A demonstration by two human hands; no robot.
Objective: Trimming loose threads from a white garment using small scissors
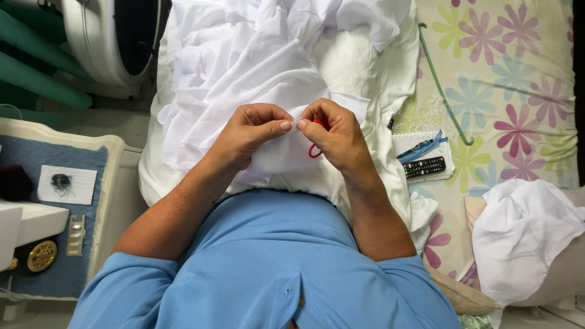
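Observation:
A pile of white cloth (256,61) lies on my lap and spreads up the middle of the view. My left hand (247,131) pinches a fold of this cloth between thumb and fingers. My right hand (335,134) meets it fingertip to fingertip and grips a small red-handled tool (314,149), likely small scissors; only red loops show under the fingers. The tool's tip is hidden by my fingers. I wear a light blue shirt (268,268).
A flowered sheet (518,73) covers the surface at right, with a green hanger (442,91), a notepad (405,141), a black remote control (425,166) and another white cloth (524,237). A sewing machine table (61,183) stands at left, a round white appliance (113,39) above it.

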